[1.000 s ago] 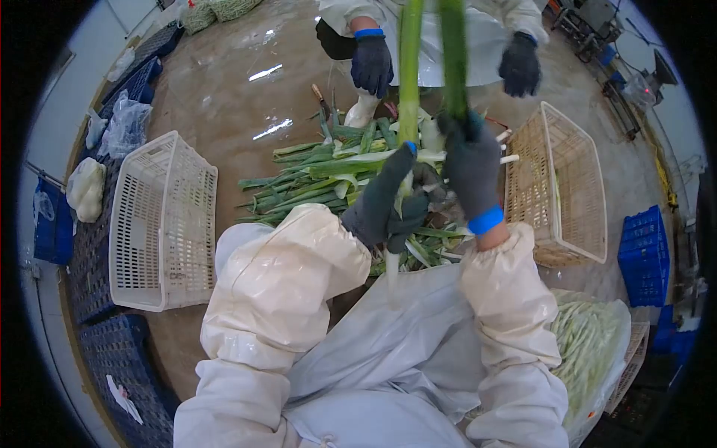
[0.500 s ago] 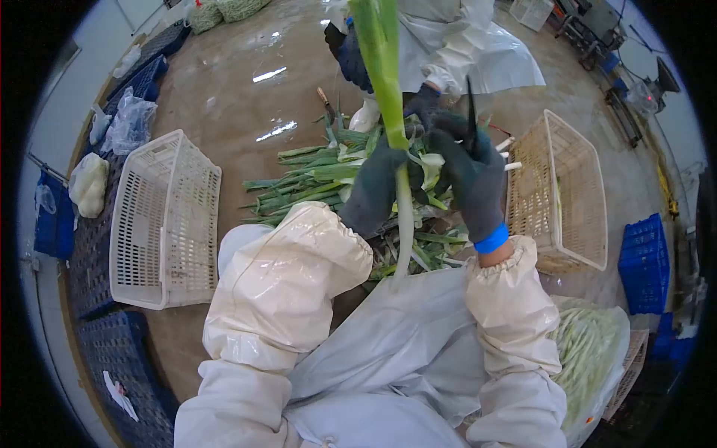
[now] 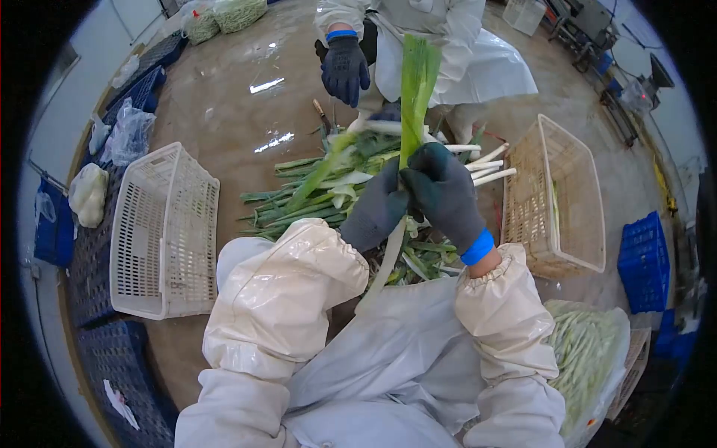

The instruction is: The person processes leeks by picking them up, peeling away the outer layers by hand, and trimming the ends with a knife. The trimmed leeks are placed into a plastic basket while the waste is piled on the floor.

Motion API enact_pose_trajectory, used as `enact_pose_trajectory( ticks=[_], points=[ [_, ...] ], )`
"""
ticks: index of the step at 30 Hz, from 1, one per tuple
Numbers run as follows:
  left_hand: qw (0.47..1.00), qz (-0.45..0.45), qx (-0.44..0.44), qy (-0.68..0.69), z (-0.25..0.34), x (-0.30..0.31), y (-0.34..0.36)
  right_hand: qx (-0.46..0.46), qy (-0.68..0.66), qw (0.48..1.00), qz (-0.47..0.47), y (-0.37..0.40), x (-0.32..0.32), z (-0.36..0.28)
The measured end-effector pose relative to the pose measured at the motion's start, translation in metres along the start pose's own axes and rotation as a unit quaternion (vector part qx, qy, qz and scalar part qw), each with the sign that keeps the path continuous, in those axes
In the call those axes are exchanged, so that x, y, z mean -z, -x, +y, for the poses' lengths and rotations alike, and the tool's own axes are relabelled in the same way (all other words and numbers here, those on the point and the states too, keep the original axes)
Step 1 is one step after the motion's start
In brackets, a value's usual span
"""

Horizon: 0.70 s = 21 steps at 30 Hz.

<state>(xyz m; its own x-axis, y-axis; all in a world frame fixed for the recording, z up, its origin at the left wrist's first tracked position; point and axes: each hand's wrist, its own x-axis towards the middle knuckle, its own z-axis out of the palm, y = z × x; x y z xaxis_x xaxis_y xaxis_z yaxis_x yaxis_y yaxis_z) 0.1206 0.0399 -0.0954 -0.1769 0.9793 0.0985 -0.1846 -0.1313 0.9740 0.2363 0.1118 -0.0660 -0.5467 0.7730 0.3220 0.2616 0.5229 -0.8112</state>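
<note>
A leek point(image 3: 420, 86) is gripped by both gloved hands in mid-air, above the near side of a leek pile point(image 3: 299, 193) heaped on the wet floor point(image 3: 216, 89). The left hand point(image 3: 377, 207) is turned inward, its fingers curled about the stalk; the right hand point(image 3: 446, 188) is closed beside it, knuckles uppermost, with the stalk pinched where the leaves begin, and a blue wristband point(image 3: 479, 247) is worn below the glove. Both forearms, covered by cream sleeves point(image 3: 508, 321), are angled together over a pale apron point(image 3: 388, 366). The leaves are pointed upward, while the white shank point(image 3: 388, 257) is slanted down toward the apron. The scene is flanked by a cream crate point(image 3: 138, 239) on the left and a second crate point(image 3: 590, 224) on the right. Across the pile, a co-worker's dark-gloved hand point(image 3: 345, 69) is held lowered. Any print on a white scrap point(image 3: 121, 405), laid on a dark blue pallet point(image 3: 134, 351), is too small to be read.
</note>
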Motion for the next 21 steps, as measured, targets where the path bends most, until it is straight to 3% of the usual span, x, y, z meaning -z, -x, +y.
enact_pose_trajectory(
  ticks=[2, 4, 5, 8, 9, 12, 15, 18, 21],
  points=[
    [0.997, 0.042, -0.053, -0.047, -0.009, 0.001, -0.001, 0.07, 0.057, 0.995, 0.03, 0.003, -0.002, -0.005],
    [0.997, 0.052, -0.035, -0.046, -0.011, 0.005, -0.005, 0.15, 0.118, 0.98, 0.063, 0.006, -0.005, -0.009],
    [0.997, 0.058, -0.026, -0.046, -0.012, 0.007, -0.007, 0.128, 0.077, 0.985, 0.088, 0.005, -0.009, -0.006],
    [0.99, 0.008, -0.013, 0.138, -0.007, 0.006, -0.011, -0.12, -0.183, 0.975, 0.044, 0.002, -0.001, -0.01],
    [0.99, -0.014, -0.029, 0.135, -0.001, 0.006, -0.012, -0.128, -0.251, 0.957, 0.072, 0.001, 0.0, -0.012],
    [0.985, -0.017, 0.038, 0.168, 0.015, 0.007, -0.007, -0.095, -0.268, 0.947, 0.149, -0.009, 0.008, 0.001],
    [0.96, 0.008, -0.013, 0.281, 0.016, 0.011, -0.011, -0.144, -0.312, 0.925, 0.164, -0.012, 0.029, 0.001],
    [0.944, 0.014, -0.026, 0.328, 0.018, 0.03, -0.017, -0.098, -0.241, 0.952, 0.163, -0.021, 0.03, 0.016],
    [0.926, 0.006, -0.058, 0.372, 0.018, 0.04, -0.022, -0.154, -0.195, 0.966, 0.073, -0.015, 0.031, 0.011]
  ],
)
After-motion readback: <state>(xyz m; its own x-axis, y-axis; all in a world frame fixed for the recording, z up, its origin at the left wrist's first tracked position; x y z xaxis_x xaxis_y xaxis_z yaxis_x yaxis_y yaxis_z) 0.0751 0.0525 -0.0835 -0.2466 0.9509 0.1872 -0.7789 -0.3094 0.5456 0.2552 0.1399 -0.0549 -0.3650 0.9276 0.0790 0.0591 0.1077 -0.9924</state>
